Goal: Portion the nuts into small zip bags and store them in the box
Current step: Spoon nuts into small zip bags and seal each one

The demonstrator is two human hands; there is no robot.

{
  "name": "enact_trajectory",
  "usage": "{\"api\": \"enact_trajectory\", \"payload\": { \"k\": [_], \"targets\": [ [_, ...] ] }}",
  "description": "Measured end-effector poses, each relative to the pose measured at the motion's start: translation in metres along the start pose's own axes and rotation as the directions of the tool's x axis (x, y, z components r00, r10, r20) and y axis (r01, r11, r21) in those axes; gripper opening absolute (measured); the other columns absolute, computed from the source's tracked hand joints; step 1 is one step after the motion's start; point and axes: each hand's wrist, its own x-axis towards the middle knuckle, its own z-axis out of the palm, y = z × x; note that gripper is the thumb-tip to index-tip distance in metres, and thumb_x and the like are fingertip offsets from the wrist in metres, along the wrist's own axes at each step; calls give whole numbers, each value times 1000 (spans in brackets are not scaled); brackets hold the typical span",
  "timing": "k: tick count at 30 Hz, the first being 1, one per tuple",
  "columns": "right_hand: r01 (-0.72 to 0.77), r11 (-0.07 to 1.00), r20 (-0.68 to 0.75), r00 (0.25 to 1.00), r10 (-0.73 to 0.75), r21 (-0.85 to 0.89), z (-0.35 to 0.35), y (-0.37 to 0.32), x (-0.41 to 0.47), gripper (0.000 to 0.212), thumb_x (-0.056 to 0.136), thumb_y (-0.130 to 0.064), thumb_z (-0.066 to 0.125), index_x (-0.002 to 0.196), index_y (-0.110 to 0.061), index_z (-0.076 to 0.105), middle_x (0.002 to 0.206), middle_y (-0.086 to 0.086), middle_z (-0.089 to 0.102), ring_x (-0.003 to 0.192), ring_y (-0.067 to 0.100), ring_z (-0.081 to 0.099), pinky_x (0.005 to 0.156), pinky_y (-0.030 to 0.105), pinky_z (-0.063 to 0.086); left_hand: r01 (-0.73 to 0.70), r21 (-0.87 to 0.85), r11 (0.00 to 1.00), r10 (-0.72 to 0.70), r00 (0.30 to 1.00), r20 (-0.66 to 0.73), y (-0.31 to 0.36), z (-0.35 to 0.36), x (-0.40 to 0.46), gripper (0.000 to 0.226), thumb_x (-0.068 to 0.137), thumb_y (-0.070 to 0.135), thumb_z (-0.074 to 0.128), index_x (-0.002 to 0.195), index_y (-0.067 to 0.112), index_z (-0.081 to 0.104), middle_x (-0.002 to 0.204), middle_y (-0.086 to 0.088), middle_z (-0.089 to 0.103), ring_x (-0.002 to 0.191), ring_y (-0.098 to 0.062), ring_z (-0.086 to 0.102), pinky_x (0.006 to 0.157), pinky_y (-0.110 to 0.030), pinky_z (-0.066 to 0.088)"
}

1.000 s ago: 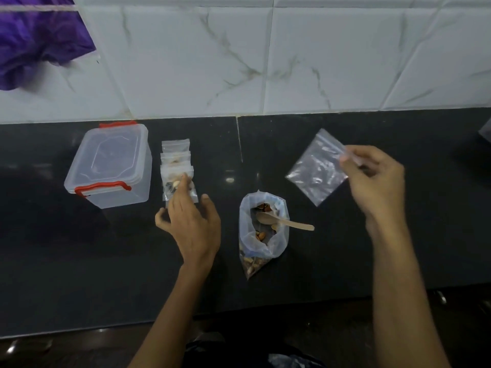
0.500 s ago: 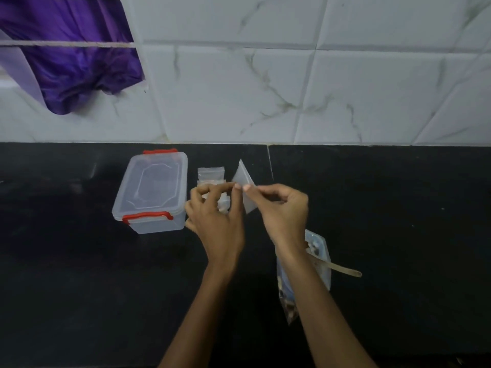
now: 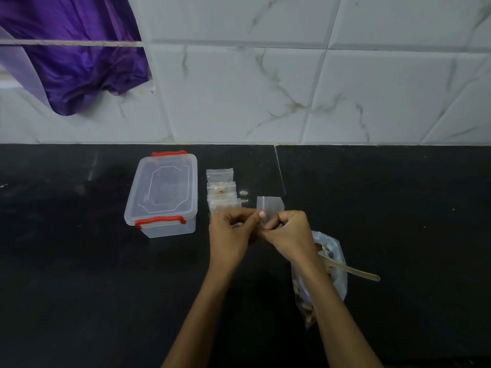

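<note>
Hands (left [image 3: 231,235], right [image 3: 288,235]) pinch empty zip bag [image 3: 269,204].

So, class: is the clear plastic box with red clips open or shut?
Shut. The clear plastic box has its lid seated flat on top, and the near red clip is folded down against the front wall.
</note>
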Motion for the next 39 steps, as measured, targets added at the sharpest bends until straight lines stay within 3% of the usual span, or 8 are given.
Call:
{"api": "enact_trajectory", "payload": {
  "k": [7, 13, 16, 19, 23, 33, 37, 39],
  "targets": [
    [-96, 993, 312, 947, 71, 67, -15, 5, -2, 3, 84, -18, 67, 86, -15, 67, 88, 4, 71, 80, 13, 66, 66, 22, 52, 206, -58, 977, -211, 974, -88, 1, -5, 0, 7, 72, 19, 74, 68, 19, 68, 73, 1, 71, 74, -7, 68, 69, -29, 56],
    [-107, 981, 210, 975, 72, 162, -7, 3, -4, 21, 88, -9, 62, 105, -21, 59, 90, 5, 70, 84, 11, 67, 68, 21, 54, 323, -110, 940, -331, 942, -60, -1, -10, -1, 9, 73, 14, 74, 68, 14, 66, 73, 0, 68, 67, -4, 65, 66, -24, 52],
    [-37, 998, 23, 999, 36, 41, 1, 3, -7, 22, 90, -10, 57, 104, -24, 49, 84, 1, 63, 78, 7, 61, 63, 14, 47, 350, -126, 928, -360, 930, -73, -3, -11, 0, 11, 71, 16, 75, 69, 13, 64, 77, 0, 69, 77, -9, 66, 74, -31, 54],
    [101, 987, -125, 985, -117, -128, 12, 2, -11, 16, 91, -3, 50, 91, -18, 54, 85, -2, 51, 72, 4, 53, 60, 8, 43, 296, -24, 955, -296, 948, -119, -7, -11, -1, 10, 75, 16, 74, 73, 14, 64, 79, 0, 68, 79, -10, 65, 79, -32, 54],
    [141, 937, -144, 970, -195, -320, 22, 6, -15, 19, 92, -6, 51, 81, -16, 63, 97, -7, 47, 82, 1, 54, 69, 4, 43, 146, 176, 974, -118, 980, -162, -9, -8, -4, 13, 79, 14, 71, 79, 21, 60, 81, 5, 63, 76, -1, 60, 64, -12, 44],
    [97, 908, -9, 994, -110, -407, 26, 6, -28, 29, 87, -11, 61, 115, -17, 63, 114, -1, 60, 99, 8, 59, 84, 20, 50, -17, 261, 965, 29, 999, -41, -15, -13, -5, 4, 84, 20, 66, 86, 19, 63, 81, 10, 62, 77, 13, 58, 61, -3, 46],
    [57, 904, -54, 995, -88, -424, 19, 6, -32, 28, 93, -7, 51, 117, -18, 60, 109, -9, 57, 99, 2, 54, 76, 11, 43, -74, 132, 989, 63, 994, 86, -18, -19, -8, 11, 85, 28, 64, 86, 17, 65, 84, 4, 66, 81, -2, 63, 68, -16, 51],
    [18, 940, -34, 999, -32, -342, 15, 8, -34, 27, 92, -3, 49, 108, -20, 63, 105, -15, 54, 97, -2, 52, 75, 11, 46, 37, 47, 998, -37, 999, -7, -22, -23, -10, 16, 86, 32, 61, 95, 19, 63, 95, 4, 65, 89, -7, 63, 75, -24, 51]
  ]
}}
